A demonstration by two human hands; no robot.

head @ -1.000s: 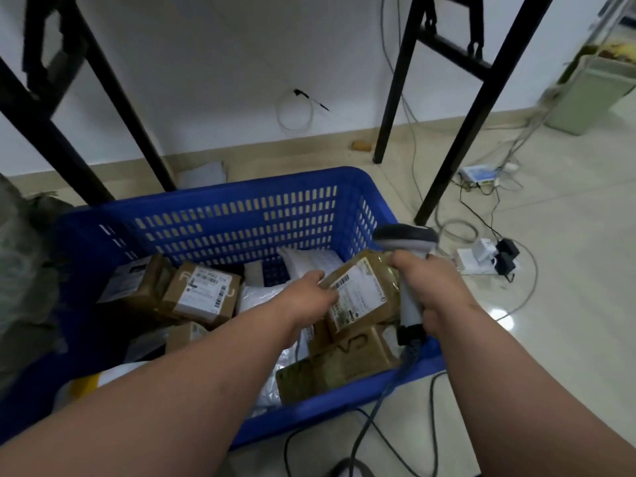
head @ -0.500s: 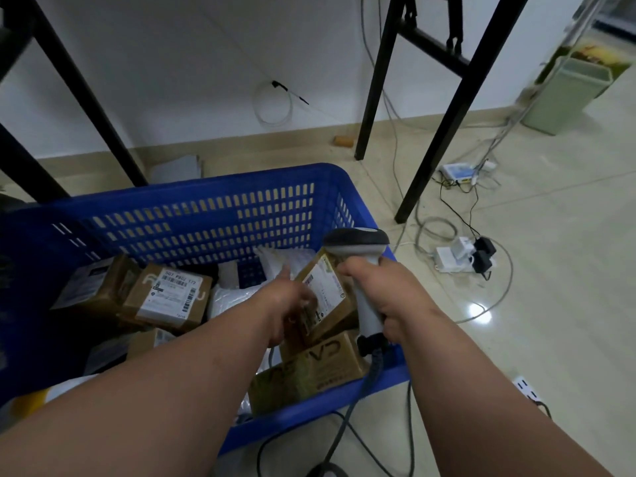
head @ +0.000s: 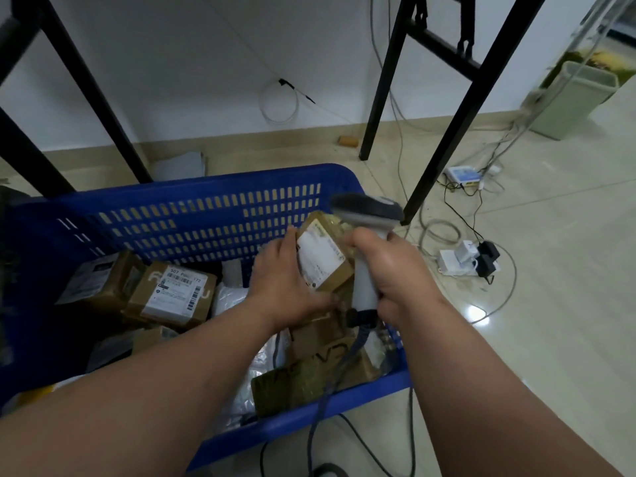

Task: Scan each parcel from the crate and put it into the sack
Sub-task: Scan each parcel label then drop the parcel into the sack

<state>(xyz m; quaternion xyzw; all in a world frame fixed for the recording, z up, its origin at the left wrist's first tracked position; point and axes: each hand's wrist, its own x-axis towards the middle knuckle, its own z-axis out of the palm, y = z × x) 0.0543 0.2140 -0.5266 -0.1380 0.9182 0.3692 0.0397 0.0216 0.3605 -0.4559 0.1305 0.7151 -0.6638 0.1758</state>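
A blue slotted crate [head: 206, 215] sits on the floor with several brown cardboard parcels and white bags inside. My left hand [head: 289, 280] grips a small brown parcel [head: 323, 259] with a white label, held tilted above the crate's right end. My right hand [head: 395, 270] is closed round the handle of a grey and white barcode scanner [head: 366, 215], whose head sits just above the parcel. The scanner's cable [head: 330, 383] drops across the crate's front rim. A labelled parcel [head: 175, 290] lies at the crate's left. The sack is not in view.
Black metal table legs [head: 444, 132] stand behind and to the right of the crate. Cables, a white power strip [head: 461, 259] and a small white box [head: 461, 173] lie on the tiled floor at right. A pale green bin [head: 578, 98] stands far right.
The parcel in my left hand has turned so its label faces up more, and both hands with the scanner have risen a little above the crate. The view has shifted slightly.
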